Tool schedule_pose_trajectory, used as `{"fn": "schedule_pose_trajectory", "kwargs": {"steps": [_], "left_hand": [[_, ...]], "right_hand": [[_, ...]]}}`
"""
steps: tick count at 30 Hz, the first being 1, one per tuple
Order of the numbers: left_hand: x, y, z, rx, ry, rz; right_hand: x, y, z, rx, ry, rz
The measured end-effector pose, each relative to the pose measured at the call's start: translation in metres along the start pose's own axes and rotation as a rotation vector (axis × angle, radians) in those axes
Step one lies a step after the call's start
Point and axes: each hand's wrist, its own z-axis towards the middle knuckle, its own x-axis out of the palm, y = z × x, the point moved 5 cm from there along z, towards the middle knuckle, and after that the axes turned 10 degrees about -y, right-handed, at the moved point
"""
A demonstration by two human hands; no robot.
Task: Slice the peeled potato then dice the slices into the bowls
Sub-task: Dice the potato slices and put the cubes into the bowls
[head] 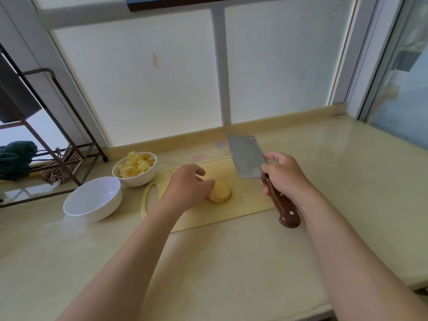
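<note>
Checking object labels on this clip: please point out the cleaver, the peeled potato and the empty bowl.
cleaver [246, 158]: head view, middle of the blade's flat side.
peeled potato [221, 193]: head view, the part showing right of the fingers.
empty bowl [92, 199]: head view, bare inside surface.

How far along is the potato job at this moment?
Done: far bowl is full of diced potato. In hand: left hand holds a potato piece on the cutting board; right hand holds the cleaver raised. Left: slicing and dicing that piece; near bowl is empty.
</note>
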Motion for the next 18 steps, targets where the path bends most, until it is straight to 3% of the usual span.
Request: {"fn": "schedule_pose_trajectory", "kwargs": {"steps": [2, 5, 7, 14, 18], "left_hand": [[-0.006, -0.003, -0.004, 0.183, 0.068, 0.186], [-0.002, -0.002, -0.013, 0.391, 0.229, 0.262], [0.004, -0.001, -0.017, 0.503, 0.227, 0.29], [0.017, -0.003, -0.022, 0.597, 0.12, 0.216], [0.02, -0.011, -0.025, 0.768, 0.151, 0.2]], "right_hand": [[0.001, -0.001, -0.001, -0.007, 0.01, -0.019], [0.002, 0.001, -0.002, -0.023, 0.011, -0.05], [0.002, 0.0, -0.003, -0.029, 0.007, -0.07], [-0.001, 0.004, -0.007, -0.054, 0.072, -0.175], [-0.015, 0.02, -0.011, -0.154, 0.076, -0.366]]}}
